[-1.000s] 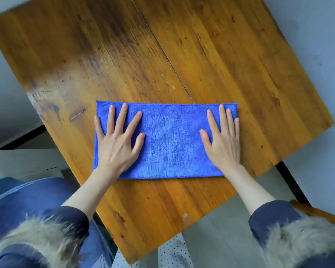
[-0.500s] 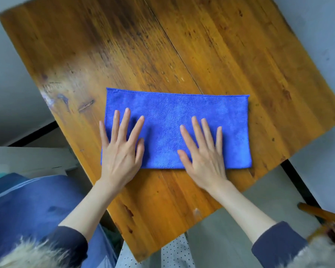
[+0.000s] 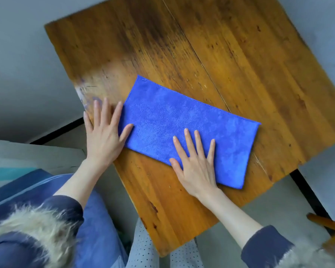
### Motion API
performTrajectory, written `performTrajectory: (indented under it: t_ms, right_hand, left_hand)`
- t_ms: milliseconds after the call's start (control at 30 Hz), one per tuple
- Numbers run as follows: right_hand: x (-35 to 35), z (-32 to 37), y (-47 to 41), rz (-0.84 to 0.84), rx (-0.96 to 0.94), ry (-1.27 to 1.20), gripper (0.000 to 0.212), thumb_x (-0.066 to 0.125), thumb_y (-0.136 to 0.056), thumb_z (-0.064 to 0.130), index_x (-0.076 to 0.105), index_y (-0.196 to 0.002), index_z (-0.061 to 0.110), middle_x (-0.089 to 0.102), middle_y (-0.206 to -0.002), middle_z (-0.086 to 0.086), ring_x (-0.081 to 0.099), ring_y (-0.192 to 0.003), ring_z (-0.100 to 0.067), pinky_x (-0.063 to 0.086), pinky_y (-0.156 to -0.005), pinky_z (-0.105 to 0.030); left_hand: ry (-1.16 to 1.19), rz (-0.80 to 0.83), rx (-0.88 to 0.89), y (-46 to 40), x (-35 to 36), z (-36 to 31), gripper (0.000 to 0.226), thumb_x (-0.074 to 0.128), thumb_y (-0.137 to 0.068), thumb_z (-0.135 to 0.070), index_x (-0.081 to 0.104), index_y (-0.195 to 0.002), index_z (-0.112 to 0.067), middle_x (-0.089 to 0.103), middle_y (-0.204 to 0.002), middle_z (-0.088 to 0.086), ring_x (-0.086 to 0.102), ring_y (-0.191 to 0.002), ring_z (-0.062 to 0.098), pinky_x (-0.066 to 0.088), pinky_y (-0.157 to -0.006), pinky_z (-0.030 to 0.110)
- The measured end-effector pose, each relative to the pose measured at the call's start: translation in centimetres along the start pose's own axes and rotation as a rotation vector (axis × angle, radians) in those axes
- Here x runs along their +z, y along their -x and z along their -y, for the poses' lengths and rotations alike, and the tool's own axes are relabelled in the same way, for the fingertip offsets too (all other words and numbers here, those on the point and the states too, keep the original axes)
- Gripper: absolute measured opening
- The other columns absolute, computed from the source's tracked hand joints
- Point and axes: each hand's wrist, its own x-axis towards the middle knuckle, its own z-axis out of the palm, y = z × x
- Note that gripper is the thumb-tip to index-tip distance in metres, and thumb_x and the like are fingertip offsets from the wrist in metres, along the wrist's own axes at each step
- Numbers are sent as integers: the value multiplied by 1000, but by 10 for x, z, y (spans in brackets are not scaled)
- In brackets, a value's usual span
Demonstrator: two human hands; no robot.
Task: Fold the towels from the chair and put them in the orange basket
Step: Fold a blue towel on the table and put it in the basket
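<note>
Grey floor all round, and the scuffed wooden worktop (image 3: 230, 55) sits skewed across the view. Your right hand (image 3: 196, 167) has its fingers (image 3: 189, 142) straight and spread, flat on the near half of the towel (image 3: 182, 120), holding nothing. Your left hand (image 3: 104, 136) is just as flat and open, mostly on bare wood at the towel's left end, with only the thumb lying on the cloth.

The towel is a long blue strip, folded once by the look of it, lying at a slant on the near part of the worktop.

What I'd watch: its right near corner is close to the worktop's edge, so a hard sideways smoothing stroke could drag that end over and the whole thing slides off. Microfibre on varnished wood probably shifts easily, and with your left barely on it nothing pins that end, so layers could skew when you fold again. No basket or chair in view, so you'll be reaching blind for them.
</note>
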Motion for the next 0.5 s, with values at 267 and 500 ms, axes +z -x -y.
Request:
performTrajectory:
  t_ms: [267, 500]
  right_hand:
    - [3, 19, -12, 27, -16, 47, 59, 27, -92, 52, 29, -145, 26, 23, -154, -8, 12, -143, -28, 8, -107, -65]
    - [3, 48, -43, 45, -65, 58, 60, 25, -91, 52, 28, -145, 26, 23, -154, -7, 12, -142, -28, 4, -108, -62]
  left_hand:
    - [500, 81, -717, 20, -15, 11, 79, 56, -76, -66, 39, -138, -20, 40, -141, 7, 23, -136, 25, 17, -106, 46]
    - [652, 68, -888, 6, -28, 36, 41, 57, -76, -65, 69, -76, -25, 66, -95, 4, 46, -114, 30, 29, -95, 43]
